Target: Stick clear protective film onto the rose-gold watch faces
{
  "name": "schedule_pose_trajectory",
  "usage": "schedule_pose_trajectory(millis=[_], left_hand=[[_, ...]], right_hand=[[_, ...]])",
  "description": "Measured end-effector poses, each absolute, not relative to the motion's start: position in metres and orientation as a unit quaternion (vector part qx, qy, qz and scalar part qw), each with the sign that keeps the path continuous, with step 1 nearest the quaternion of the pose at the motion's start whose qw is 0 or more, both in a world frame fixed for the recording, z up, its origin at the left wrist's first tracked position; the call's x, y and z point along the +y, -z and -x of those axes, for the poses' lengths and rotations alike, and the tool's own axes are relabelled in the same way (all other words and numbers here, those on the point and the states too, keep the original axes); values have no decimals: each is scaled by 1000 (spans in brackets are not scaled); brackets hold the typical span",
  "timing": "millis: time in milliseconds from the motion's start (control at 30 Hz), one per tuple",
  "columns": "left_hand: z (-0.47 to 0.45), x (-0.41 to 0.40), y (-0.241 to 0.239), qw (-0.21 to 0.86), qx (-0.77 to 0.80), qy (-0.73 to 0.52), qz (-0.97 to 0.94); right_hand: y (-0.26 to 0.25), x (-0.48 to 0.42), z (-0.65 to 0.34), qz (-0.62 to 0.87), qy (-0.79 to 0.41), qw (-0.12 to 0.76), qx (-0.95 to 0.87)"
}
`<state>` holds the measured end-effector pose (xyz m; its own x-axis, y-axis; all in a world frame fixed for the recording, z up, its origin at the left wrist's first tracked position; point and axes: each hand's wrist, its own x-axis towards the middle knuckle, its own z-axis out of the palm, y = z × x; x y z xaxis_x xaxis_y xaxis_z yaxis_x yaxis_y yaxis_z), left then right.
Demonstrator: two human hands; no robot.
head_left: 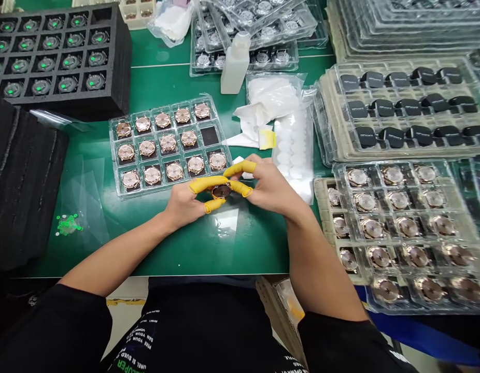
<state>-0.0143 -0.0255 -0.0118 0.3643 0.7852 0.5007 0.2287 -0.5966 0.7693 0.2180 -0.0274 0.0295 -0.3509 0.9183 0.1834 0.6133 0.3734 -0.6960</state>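
Both my hands meet over the table, holding one watch case (221, 191) with a dark face and a rose-gold rim. My left hand (189, 201) pinches it from the left, with yellow finger cots on thumb and forefinger. My right hand (265, 184), also in yellow finger cots, closes on its right side; a small white piece shows by its fingers. Just beyond lies a clear tray (117, 168) of rose-gold watch cases, where one compartment at the right of the middle row shows only its dark base.
Left stand a black foam tray (121, 67) of dark watches with green dots and stacked black foam (26, 181). Green stickers (69, 224) lie near. A white bottle (236, 65), white wipes (259, 116) and plastic trays (380, 150) of parts sit behind and right.
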Motion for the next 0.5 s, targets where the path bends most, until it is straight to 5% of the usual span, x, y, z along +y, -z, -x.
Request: schedule_pose_trajectory(millis=[500], left_hand=[[14, -24, 7, 394, 338, -402, -754]], right_hand=[[-31, -27, -216, 464, -193, 268, -822]])
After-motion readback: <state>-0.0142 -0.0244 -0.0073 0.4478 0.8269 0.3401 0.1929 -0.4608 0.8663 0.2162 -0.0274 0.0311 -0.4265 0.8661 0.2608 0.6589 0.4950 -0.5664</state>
